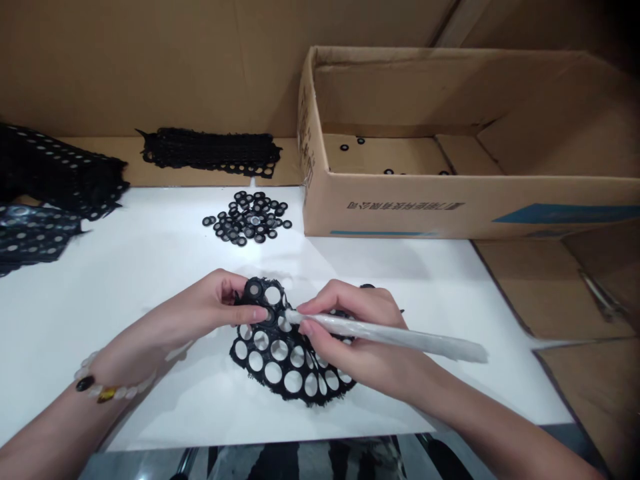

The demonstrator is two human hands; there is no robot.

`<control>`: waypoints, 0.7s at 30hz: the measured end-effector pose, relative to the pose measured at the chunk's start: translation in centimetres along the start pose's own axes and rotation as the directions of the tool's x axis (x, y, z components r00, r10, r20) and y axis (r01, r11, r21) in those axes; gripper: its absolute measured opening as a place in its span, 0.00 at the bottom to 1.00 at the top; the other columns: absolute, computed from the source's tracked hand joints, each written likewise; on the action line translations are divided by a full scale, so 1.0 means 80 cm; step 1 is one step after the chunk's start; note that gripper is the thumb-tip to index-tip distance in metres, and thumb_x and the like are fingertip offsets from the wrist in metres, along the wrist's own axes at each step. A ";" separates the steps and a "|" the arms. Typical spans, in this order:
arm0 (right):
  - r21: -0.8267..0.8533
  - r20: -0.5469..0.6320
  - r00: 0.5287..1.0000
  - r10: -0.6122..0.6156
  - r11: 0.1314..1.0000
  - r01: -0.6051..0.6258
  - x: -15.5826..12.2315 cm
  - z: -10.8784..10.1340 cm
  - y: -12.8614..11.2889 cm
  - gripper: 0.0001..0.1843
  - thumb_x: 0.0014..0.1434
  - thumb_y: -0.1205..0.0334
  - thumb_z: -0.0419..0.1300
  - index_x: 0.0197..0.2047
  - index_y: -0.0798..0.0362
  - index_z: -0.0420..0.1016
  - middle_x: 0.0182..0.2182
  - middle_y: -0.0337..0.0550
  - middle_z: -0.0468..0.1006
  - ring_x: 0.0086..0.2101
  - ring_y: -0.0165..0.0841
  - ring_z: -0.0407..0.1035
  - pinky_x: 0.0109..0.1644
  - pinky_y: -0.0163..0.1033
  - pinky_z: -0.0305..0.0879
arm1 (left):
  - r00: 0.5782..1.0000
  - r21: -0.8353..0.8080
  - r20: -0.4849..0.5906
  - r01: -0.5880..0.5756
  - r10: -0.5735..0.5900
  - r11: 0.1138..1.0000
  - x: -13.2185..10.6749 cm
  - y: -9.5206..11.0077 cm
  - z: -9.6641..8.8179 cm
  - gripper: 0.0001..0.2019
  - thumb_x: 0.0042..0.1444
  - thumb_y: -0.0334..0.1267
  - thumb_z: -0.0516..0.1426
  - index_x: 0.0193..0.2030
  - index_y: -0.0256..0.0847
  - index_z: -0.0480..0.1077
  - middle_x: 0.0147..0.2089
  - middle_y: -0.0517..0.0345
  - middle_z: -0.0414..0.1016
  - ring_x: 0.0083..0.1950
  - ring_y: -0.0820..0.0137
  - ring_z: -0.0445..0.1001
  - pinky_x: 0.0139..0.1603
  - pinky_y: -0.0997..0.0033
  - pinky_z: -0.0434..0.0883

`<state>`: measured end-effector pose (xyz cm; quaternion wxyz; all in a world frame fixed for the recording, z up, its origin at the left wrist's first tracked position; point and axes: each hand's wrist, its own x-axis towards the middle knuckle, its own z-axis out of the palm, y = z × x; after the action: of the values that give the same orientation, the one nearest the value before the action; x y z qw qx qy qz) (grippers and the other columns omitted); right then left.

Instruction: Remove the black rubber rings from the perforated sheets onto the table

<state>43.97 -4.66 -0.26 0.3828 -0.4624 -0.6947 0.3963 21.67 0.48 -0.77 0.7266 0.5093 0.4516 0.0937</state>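
Far left on my bench there's a heap of punched black sheets (55, 170) spilling off the cardboard ledge (200, 179), with another punched black sheet (35, 233) lying on the white tabletop (150, 233) just below it, and a long black strip (210, 150) sits up on the ledge behind. Moving right, I've got a beaded bracelet (107, 387) on my left wrist, and my left hand (200, 310) is pinched shut on the edge of a holey black sheet (283, 395), thumb and fingers clamped right by a ring still sitting in it. That sheet is on the white table between my hands, and just beyond it is a loose pile of small black rings (247, 217) with silvery centres. My right hand (360, 340) is closed firmly around a white wrapped rod (390, 333), its tip touching the sheet right next to my left thumb. Over on the right there's an open cardboard box (400, 213) with a few stray rings (344, 147) inside.
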 end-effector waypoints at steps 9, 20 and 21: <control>-0.181 -0.086 0.996 -0.018 0.984 0.003 0.000 0.016 0.005 0.05 0.57 0.69 0.57 0.31 0.53 0.73 0.24 0.35 0.77 0.23 0.26 0.70 0.29 0.29 0.64 | 0.980 0.045 -0.174 -0.090 0.096 0.995 0.008 -0.007 0.017 0.12 0.53 0.45 0.61 0.35 0.37 0.74 0.36 0.55 0.78 0.38 0.65 0.73 0.39 0.70 0.69; -0.275 -0.210 0.971 -0.115 0.960 0.054 -0.002 0.033 0.018 0.08 0.58 0.69 0.55 0.29 0.52 0.72 0.23 0.37 0.78 0.23 0.28 0.72 0.30 0.31 0.68 | 0.945 0.128 -0.287 -0.123 0.156 0.984 0.012 -0.014 0.032 0.13 0.53 0.46 0.60 0.33 0.36 0.72 0.34 0.55 0.76 0.37 0.64 0.71 0.37 0.72 0.67; -0.288 -0.216 0.966 -0.141 0.955 0.075 -0.002 0.033 0.019 0.08 0.58 0.69 0.54 0.30 0.52 0.72 0.24 0.38 0.78 0.23 0.28 0.72 0.30 0.32 0.68 | 0.946 0.111 -0.288 -0.123 0.150 0.986 0.012 -0.014 0.033 0.13 0.52 0.46 0.61 0.33 0.36 0.72 0.34 0.55 0.76 0.37 0.65 0.71 0.37 0.72 0.68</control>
<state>42.13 -4.96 -2.71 0.4145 -0.5158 -0.7179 0.2161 23.83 -1.17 -2.07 0.6185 0.5525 0.5225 0.1980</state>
